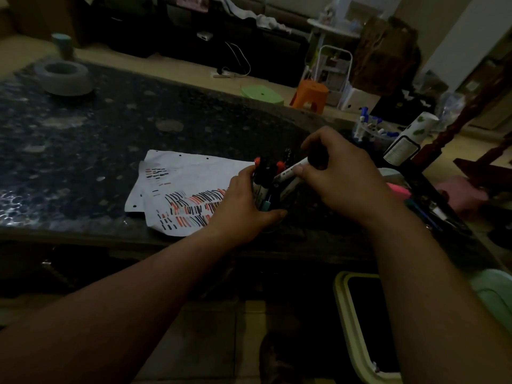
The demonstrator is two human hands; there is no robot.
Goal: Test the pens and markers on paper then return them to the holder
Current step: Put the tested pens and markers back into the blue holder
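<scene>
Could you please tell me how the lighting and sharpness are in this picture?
Head view: dim and underexposed; the paper is the brightest area; faint glare on the table at the left edge; the tape roll is soft; the holder the left hand grips is lost in shadow; the right hand's marker shows only its white barrel.

We are in a dim home living room: past our dark stone bench (110,128) we see a sofa (291,6) strewn with laundry (245,13), an orange stool (311,94), a floor power strip (221,75) and a white side table (329,27)
</scene>
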